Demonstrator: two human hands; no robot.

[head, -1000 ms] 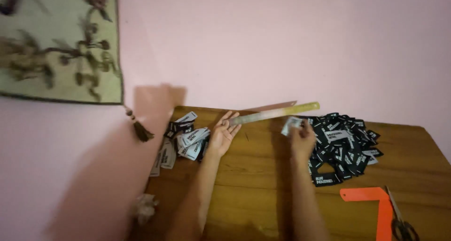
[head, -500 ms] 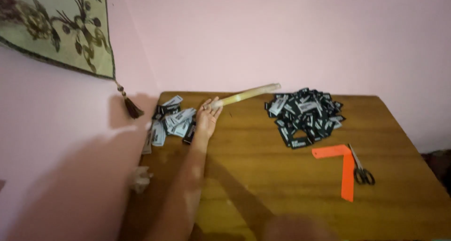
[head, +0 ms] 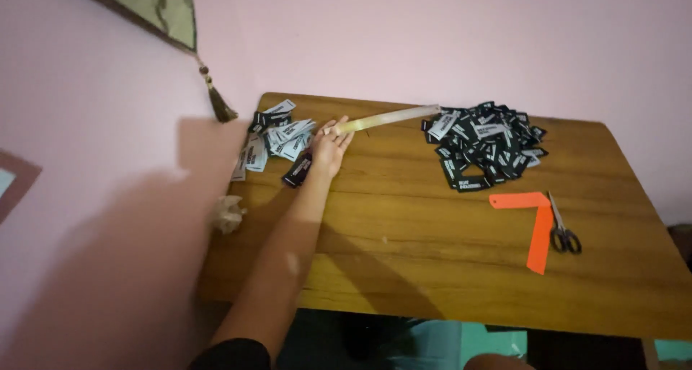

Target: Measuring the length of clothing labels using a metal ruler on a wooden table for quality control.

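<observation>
Wooden table (head: 432, 240) against pink wall, left hand (head: 328, 150), fingers (head: 339, 128) loosely spread, between white label heap (head: 277, 135) and ruler (head: 389, 117).

A black-handled pair of scissors (head: 562, 229) is lying just beside an orange L-shaped card piece (head: 532, 222) on the brown wooden counter (head: 432, 240). A crumpled pale paper wad (head: 228, 213) is sitting at its left edge. A tasselled wall hanging (head: 162, 9) is hanging on the pink wall (head: 432, 38).
</observation>
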